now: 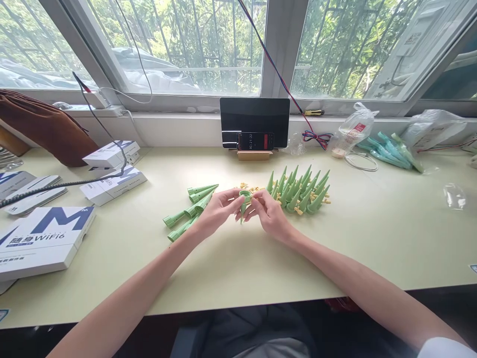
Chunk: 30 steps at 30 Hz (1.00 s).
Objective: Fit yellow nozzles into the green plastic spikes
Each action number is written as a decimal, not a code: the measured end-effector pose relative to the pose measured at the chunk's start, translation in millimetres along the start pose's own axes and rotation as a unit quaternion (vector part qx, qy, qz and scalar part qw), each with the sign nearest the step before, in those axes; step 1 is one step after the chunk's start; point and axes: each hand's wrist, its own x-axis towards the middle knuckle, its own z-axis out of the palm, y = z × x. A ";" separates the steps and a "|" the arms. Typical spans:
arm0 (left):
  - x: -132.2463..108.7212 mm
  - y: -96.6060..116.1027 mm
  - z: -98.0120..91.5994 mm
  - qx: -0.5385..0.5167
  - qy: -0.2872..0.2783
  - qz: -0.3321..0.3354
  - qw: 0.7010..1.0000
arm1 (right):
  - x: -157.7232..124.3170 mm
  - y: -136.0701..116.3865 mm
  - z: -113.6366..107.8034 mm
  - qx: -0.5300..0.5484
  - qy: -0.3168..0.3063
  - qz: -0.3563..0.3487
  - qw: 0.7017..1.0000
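A hollow green plastic cone is held over the middle of the table, its round open end up and its tip pointing down. My left hand grips it near the rim with thumb and fingers. Against the cone's right side, my right hand is closed in a pinch, with a trace of a small yellow part at the fingertips, mostly hidden. Left of my hands lie several loose green cones. On the right, several green cones stand tip up with yellow parts at their bases. More small yellow parts lie just behind my hands.
A phone showing a timer leans on a black screen at the back. White boxes and a brown bag occupy the left. Plastic bags, teal pieces and a coiled cable lie back right.
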 end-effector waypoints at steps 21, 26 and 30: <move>3.1 -1.6 5.2 -0.111 0.072 -0.085 0.988 | -0.7 -9.4 -1.4 -0.108 0.085 -0.007 0.991; 2.6 -5.8 2.8 -0.133 0.018 -0.079 0.988 | -0.5 -9.1 -2.5 -0.106 0.093 -0.006 0.990; 3.6 -11.0 0.5 -0.132 -0.006 -0.060 0.989 | -0.4 -9.6 -2.5 -0.096 0.095 -0.002 0.991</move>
